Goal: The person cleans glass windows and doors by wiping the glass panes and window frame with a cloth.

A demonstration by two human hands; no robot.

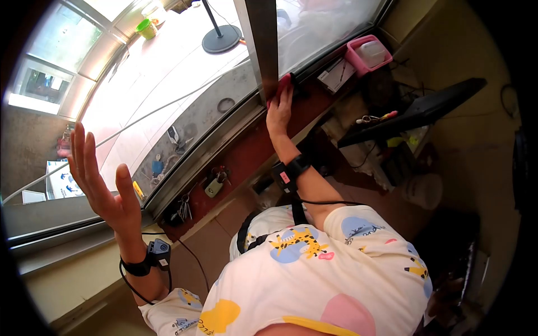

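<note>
My left hand (pixel 106 179) is raised in front of the window opening with its fingers stretched and the thumb apart, holding nothing. Below it, a wire strap loops from the black wrist device (pixel 159 252). My right hand (pixel 278 115) reaches forward to the foot of the metal window post (pixel 262 56) and presses on a red-pink cloth (pixel 286 80). Part of the cloth is hidden under the fingers. The dark red sill (pixel 246 148) runs beneath my right arm, bearing keys with a green tag (pixel 213 187) and another bunch of keys (pixel 185 210).
A pink basket (pixel 352 56) and a notepad with pen (pixel 336 75) sit at the sill's right end. A black monitor (pixel 414 115) stands at right. Outside the track lie pliers (pixel 174 134) and a ring (pixel 226 105). A round black stand base (pixel 222 40) is farther out.
</note>
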